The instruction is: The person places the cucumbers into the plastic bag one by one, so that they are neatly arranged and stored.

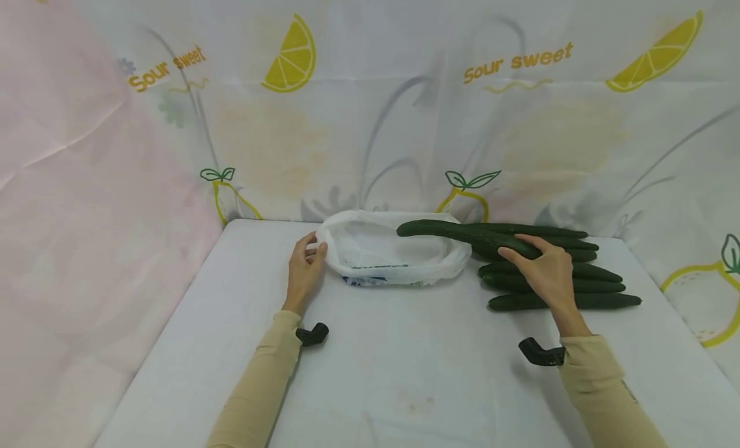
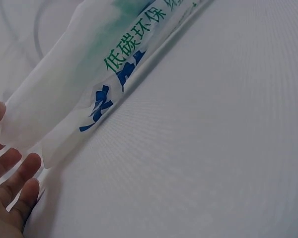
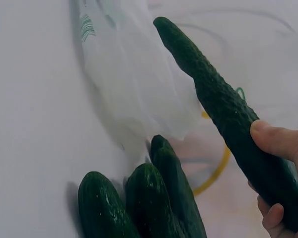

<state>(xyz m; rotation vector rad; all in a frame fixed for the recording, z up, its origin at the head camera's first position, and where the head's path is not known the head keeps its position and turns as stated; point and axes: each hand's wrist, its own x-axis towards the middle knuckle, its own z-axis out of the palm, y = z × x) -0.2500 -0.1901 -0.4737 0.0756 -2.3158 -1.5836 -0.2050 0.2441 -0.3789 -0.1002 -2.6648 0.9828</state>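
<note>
A white plastic bag (image 1: 445,272) lies on the table with its mouth spread wide; blue and green print shows on its near side. At its left rim my left hand (image 1: 303,271) grips the edge, thumb and fingers on either side of the plastic (image 2: 49,104) in the left wrist view. My right hand (image 1: 549,274) holds a long dark green cucumber (image 1: 436,229) by its right part. That cucumber's far end reaches leftward over the bag's opening, raised above the other cucumbers. In the right wrist view the thumb (image 3: 275,139) presses on the bumpy cucumber (image 3: 223,104).
Several more cucumbers (image 1: 607,301) lie side by side on the table to the right of the bag, partly behind my right hand. The white table (image 1: 405,364) ends at a hanging cloth (image 1: 370,114) printed with lemons. Black wrist mounts (image 1: 312,334) sit on both sleeves.
</note>
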